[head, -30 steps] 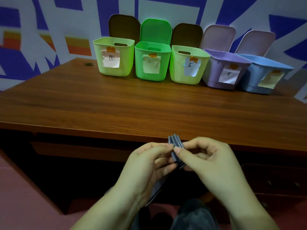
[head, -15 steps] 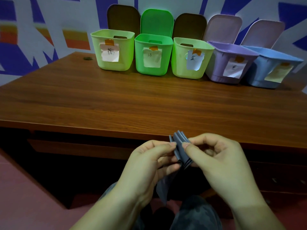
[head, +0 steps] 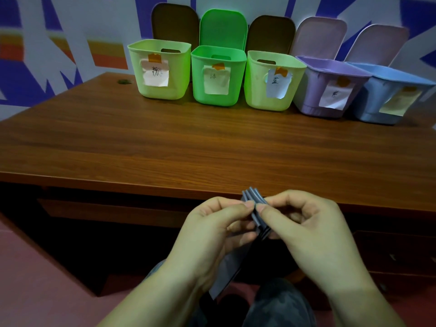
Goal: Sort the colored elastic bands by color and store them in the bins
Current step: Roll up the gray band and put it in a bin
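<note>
— While both hands were low, in front of the near edge, what were they doing?

— The left hand [head: 212, 228] and the right hand [head: 304, 228] were together, thumbs and fingertips pinching a folded stack of grey-blue elastic bands [head: 254, 205] between them. A loose tail of the same material hung down under the left palm.

— So nothing was on the surface [head: 212, 147] yet?

— No bands lay there that I could see. Beyond it, against the wall, stood five open bins with raised lids and paper labels: a pale green bin [head: 162, 90], a bright green bin [head: 218, 95], another pale green bin [head: 259, 95], a purple bin [head: 313, 93] and a blue bin [head: 375, 100].

— Which step was it, then?

— I judged it the separating step: fingers working one band free of the stack. Next would call for peeling a single band off, reading its colour, and reaching well forward to the matching bin. In that dim light the colour was hard to judge.
</note>
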The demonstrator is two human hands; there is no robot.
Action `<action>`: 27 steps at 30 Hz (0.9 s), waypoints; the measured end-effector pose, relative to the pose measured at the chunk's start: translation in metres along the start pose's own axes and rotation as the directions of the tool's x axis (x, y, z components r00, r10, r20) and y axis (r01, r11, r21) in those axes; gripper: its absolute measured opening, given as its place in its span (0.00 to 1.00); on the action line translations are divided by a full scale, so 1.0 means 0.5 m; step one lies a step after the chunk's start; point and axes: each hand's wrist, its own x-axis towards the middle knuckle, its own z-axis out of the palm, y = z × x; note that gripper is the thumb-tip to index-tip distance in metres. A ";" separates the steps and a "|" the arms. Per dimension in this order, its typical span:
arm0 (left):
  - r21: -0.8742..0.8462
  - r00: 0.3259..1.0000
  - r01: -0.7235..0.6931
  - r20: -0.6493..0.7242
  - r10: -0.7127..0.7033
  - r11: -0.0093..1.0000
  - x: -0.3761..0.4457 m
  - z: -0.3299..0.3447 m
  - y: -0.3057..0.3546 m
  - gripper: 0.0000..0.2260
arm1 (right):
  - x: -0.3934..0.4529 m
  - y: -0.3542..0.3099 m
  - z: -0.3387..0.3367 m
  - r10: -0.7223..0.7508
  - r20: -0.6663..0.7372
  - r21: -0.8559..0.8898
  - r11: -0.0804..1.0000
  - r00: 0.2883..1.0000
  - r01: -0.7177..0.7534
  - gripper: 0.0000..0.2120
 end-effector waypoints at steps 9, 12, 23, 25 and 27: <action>0.028 1.000 0.019 0.021 -0.020 0.999 0.009 -0.009 -0.002 0.11 | 0.007 -0.004 -0.010 0.158 0.158 0.196 0.962 0.975 -0.188 0.07; 0.031 0.999 0.016 0.037 -0.017 0.999 0.013 -0.008 0.003 0.09 | 0.012 0.000 -0.014 0.178 0.126 0.221 0.954 0.976 -0.203 0.07; 0.048 0.999 -0.035 0.020 0.034 0.998 0.005 -0.008 0.007 0.08 | 0.000 -0.007 -0.009 0.025 -0.049 0.009 1.000 0.998 -0.025 0.07; 0.051 0.999 -0.038 0.028 0.037 0.998 0.003 -0.005 0.007 0.07 | -0.002 -0.005 -0.006 0.020 -0.020 0.009 1.000 1.000 -0.019 0.07; 0.045 0.999 -0.039 0.028 0.038 0.998 0.001 -0.002 0.006 0.03 | -0.004 -0.003 -0.005 0.015 -0.003 -0.007 1.000 1.000 -0.016 0.06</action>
